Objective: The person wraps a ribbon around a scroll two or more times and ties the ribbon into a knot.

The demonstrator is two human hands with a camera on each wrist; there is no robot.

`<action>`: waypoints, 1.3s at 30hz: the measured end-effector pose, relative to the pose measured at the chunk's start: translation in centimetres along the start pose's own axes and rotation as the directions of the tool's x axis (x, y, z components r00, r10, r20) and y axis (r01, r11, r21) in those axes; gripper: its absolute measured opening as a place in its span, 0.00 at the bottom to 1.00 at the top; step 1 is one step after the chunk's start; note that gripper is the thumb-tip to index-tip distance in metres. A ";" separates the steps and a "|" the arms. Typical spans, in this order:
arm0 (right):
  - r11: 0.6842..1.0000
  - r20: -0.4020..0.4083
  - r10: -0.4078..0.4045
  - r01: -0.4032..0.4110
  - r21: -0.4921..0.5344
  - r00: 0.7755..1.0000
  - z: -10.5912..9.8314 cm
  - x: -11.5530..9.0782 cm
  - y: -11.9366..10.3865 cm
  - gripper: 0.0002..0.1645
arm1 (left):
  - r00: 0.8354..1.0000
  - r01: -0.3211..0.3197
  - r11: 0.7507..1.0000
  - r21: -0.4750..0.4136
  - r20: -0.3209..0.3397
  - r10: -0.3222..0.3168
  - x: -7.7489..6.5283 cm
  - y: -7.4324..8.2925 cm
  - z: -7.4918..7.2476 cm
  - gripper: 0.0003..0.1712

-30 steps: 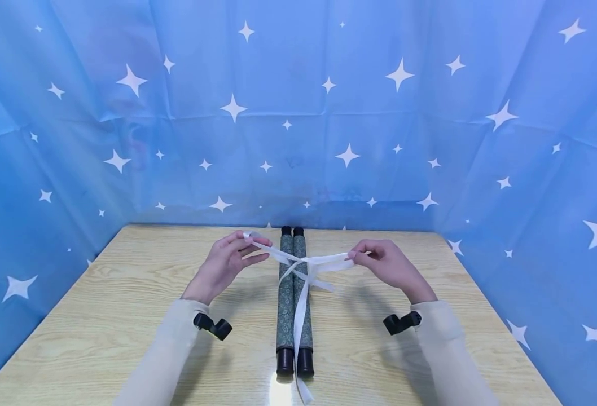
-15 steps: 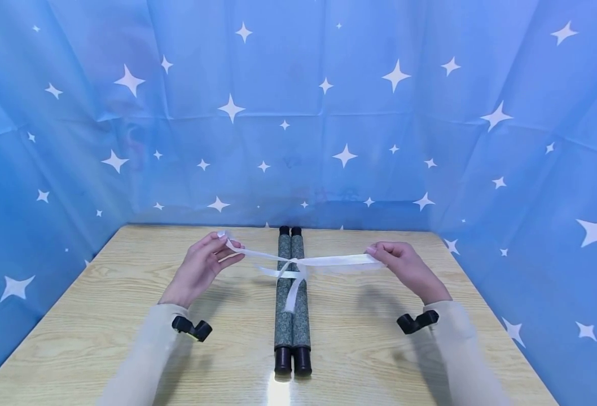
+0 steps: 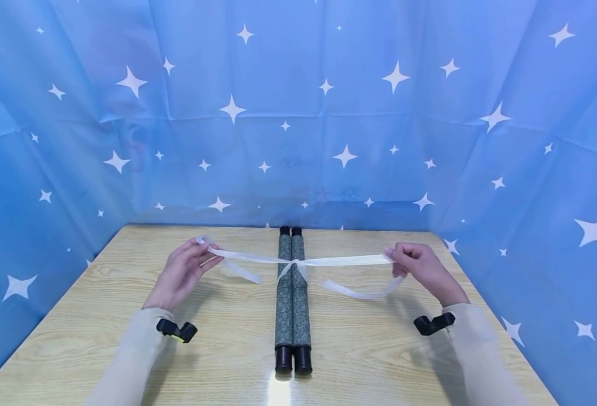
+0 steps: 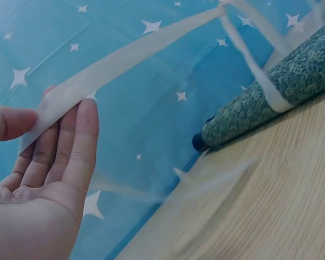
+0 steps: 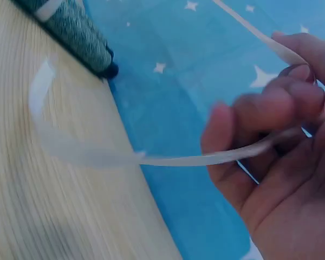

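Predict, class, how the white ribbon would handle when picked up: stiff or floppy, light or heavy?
The white ribbon is probably floppy: a loose end curves from the right hand. It looks light, being a thin, narrow strip. Lifting it might tug the two green rolls, since it passes over them.

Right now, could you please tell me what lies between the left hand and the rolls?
In the head view, a white ribbon runs from the left hand to a knot over the rolls, with a loose end hanging above the table.
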State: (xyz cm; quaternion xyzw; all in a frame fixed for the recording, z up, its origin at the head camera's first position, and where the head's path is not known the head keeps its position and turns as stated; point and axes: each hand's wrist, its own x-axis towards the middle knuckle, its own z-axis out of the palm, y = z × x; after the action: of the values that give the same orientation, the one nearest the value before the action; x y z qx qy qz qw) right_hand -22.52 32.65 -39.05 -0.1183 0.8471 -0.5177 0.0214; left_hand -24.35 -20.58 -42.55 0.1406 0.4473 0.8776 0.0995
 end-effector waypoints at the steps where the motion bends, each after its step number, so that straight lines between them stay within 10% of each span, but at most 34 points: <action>1: 1.000 -0.004 0.007 -0.007 0.001 1.000 -0.2 -0.1 0.2 0.32 | 1.000 0.004 1.000 -0.026 -0.008 -0.004 -0.1 0.1 -0.3 0.11; 28: 0.933 -0.119 0.067 -0.105 -0.346 0.991 -4.0 -1.9 4.0 0.28 | 0.973 0.050 0.998 0.041 -0.227 -0.039 -4.0 2.7 -5.8 0.05; 39: 0.890 -0.138 0.056 -0.112 -0.441 0.989 -3.7 -2.2 5.0 0.28 | 0.908 0.170 0.975 0.142 -0.406 -0.099 -4.9 2.7 -6.7 0.03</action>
State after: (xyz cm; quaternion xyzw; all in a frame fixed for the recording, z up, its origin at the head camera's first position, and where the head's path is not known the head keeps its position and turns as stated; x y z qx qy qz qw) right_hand -21.88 38.59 -41.96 -0.0513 0.9474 -0.3139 -0.0355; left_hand -22.14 -28.65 -44.90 -0.0634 0.5418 0.8363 0.0547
